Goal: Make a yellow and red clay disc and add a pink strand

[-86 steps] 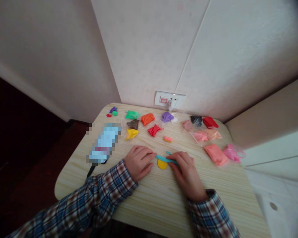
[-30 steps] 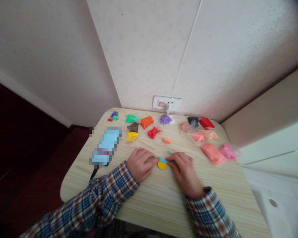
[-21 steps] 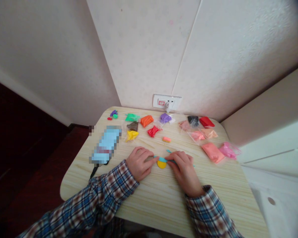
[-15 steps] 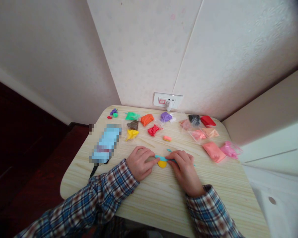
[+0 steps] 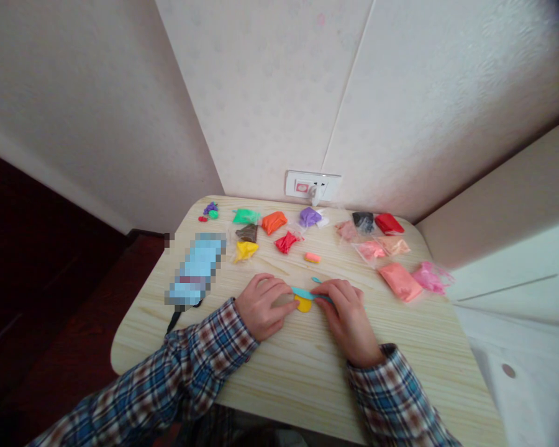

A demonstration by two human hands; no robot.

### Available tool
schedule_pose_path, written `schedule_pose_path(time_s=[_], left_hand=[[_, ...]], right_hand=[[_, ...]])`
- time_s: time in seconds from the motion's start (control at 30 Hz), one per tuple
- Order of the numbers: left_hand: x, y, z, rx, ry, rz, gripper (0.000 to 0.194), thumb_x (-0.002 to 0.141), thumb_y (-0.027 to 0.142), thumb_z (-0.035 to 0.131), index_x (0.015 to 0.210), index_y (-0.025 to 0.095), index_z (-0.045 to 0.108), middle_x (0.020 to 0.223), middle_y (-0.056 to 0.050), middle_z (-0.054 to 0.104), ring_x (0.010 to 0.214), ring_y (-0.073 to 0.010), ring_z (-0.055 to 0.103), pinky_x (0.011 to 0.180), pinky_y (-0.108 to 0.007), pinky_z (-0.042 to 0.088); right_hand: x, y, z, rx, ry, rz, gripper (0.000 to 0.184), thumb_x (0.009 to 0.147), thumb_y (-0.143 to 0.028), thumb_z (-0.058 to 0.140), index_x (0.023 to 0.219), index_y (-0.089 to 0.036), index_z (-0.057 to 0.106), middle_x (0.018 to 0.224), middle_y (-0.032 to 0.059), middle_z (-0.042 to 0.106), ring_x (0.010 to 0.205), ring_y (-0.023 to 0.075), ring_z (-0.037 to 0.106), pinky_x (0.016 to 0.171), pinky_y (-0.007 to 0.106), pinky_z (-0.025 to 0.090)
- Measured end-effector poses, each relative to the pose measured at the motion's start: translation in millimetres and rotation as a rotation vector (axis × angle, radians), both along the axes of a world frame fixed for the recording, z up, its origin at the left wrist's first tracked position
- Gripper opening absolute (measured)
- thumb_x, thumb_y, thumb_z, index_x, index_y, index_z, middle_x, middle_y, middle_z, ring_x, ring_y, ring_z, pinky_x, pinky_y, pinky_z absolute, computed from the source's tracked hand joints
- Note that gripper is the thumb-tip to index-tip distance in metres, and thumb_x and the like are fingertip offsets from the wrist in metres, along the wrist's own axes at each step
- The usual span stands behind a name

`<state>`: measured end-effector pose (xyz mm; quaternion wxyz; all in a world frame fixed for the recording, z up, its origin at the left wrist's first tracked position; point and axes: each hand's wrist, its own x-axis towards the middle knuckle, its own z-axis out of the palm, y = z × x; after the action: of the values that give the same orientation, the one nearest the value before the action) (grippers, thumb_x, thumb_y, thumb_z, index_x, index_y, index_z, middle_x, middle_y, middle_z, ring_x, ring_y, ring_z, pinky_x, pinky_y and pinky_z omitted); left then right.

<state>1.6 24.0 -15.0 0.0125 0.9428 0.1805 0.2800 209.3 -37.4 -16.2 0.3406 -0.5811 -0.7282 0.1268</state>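
A flat, rounded piece of yellow clay [image 5: 303, 304] lies on the table between my hands. Across its far edge runs a light-blue plastic clay knife [image 5: 304, 293]. My right hand [image 5: 347, 313] is closed round the knife, its fingers covering the right part. At the knife's left end is my left hand [image 5: 266, 307], fingers curled, index fingertip at the blade and thumb against the clay's left edge. Just beyond my right fingers a small blue tool tip [image 5: 316, 280] sticks out; its remainder is hidden.
A small pink-and-orange clay block [image 5: 312, 257] lies ahead. Bagged clay, including yellow [image 5: 246, 251], red [image 5: 286, 242] and salmon [image 5: 400, 282], spreads along the far side. A blurred phone [image 5: 198, 267] with a cable is at left, near small clay fruit [image 5: 210, 210]. A wall socket [image 5: 313, 186] stands behind.
The view has shifted slightly. Both hands keep nearly the same pose, and the blue clay knife still lies across the yellow clay's far edge, tilted a little more.
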Motion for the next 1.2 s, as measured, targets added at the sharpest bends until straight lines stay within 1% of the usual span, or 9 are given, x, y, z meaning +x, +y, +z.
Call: schedule_pose_path(time_s=[0.07,0.27,0.43,0.67,0.83,1.0,1.07,1.2], left_hand=[[0.0,0.2,0.7,-0.012,0.02,0.0,0.032,0.076,0.017,0.05,0.106,0.02,0.062,0.104,-0.009,0.064,0.099,-0.0221,0.055,0.089,-0.044,0.043],[0.4,1.2,-1.7,0.045,-0.047,-0.024,0.031,0.077,0.018,0.048,0.105,0.02,0.063,0.1,-0.009,0.064,0.096,-0.0218,0.056,0.085,-0.042,0.045],[-1.3,-1.0,3.1,-0.022,0.05,-0.02,0.031,0.078,0.017,0.051,0.107,0.021,0.062,0.105,-0.009,0.064,0.101,-0.0219,0.055,0.09,-0.044,0.043],[-0.9,-2.1,5.0,-0.034,0.032,-0.017,0.033,0.076,0.014,0.051,0.106,0.02,0.064,0.11,-0.01,0.063,0.102,-0.0225,0.055,0.089,-0.043,0.045],[-0.6,-2.5,4.8,-0.037,0.034,-0.011,0.032,0.077,0.015,0.05,0.105,0.02,0.064,0.11,-0.01,0.064,0.102,-0.0229,0.055,0.089,-0.043,0.045],[-1.3,-2.2,5.5,-0.059,0.065,-0.005,0.034,0.077,0.017,0.049,0.109,0.019,0.062,0.111,-0.01,0.064,0.103,-0.0233,0.055,0.09,-0.044,0.044],[-1.7,-2.2,5.9,-0.065,0.079,-0.003,0.035,0.078,0.018,0.049,0.11,0.019,0.062,0.111,-0.01,0.064,0.103,-0.023,0.055,0.091,-0.043,0.044],[-1.9,-2.5,5.6,-0.06,0.067,0.001,0.035,0.081,0.018,0.046,0.113,0.017,0.061,0.109,-0.01,0.065,0.103,-0.0226,0.055,0.092,-0.043,0.042]], right_hand=[[0.1,-0.4,0.5,-0.001,-0.002,0.002,0.011,0.089,-0.014,0.053,0.095,-0.021,0.058,0.092,0.0024,0.062,0.091,0.0194,0.053,0.08,0.034,0.033],[-1.3,-0.9,0.5,-0.005,-0.018,0.01,0.011,0.089,-0.014,0.052,0.091,-0.022,0.059,0.089,0.0016,0.062,0.089,0.0187,0.053,0.079,0.034,0.032],[-1.4,-0.7,-1.1,0.001,-0.023,0.009,0.01,0.09,-0.015,0.052,0.09,-0.021,0.06,0.088,0.0018,0.062,0.087,0.0183,0.053,0.078,0.035,0.032],[0.3,-2.7,2.5,0.005,-0.005,0.02,0.014,0.091,-0.014,0.049,0.09,-0.022,0.061,0.089,0.002,0.063,0.089,0.0179,0.054,0.08,0.035,0.033],[-0.2,-2.8,5.4,-0.011,-0.001,0.016,0.017,0.091,-0.014,0.047,0.091,-0.023,0.061,0.086,0.0019,0.063,0.087,0.0181,0.055,0.079,0.035,0.034],[-0.6,-3.2,6.6,-0.038,-0.017,0.015,0.012,0.09,-0.019,0.051,0.098,-0.022,0.059,0.093,0.0034,0.062,0.092,0.0199,0.053,0.081,0.036,0.033],[-0.6,-3.4,6.8,-0.052,-0.026,0.021,0.013,0.089,-0.021,0.055,0.101,-0.023,0.058,0.097,0.0034,0.062,0.094,0.0205,0.053,0.082,0.036,0.033],[-1.3,-3.4,6.7,-0.071,-0.041,0.031,0.011,0.088,-0.023,0.056,0.099,-0.023,0.057,0.095,0.0024,0.063,0.092,0.0205,0.053,0.081,0.036,0.032]])
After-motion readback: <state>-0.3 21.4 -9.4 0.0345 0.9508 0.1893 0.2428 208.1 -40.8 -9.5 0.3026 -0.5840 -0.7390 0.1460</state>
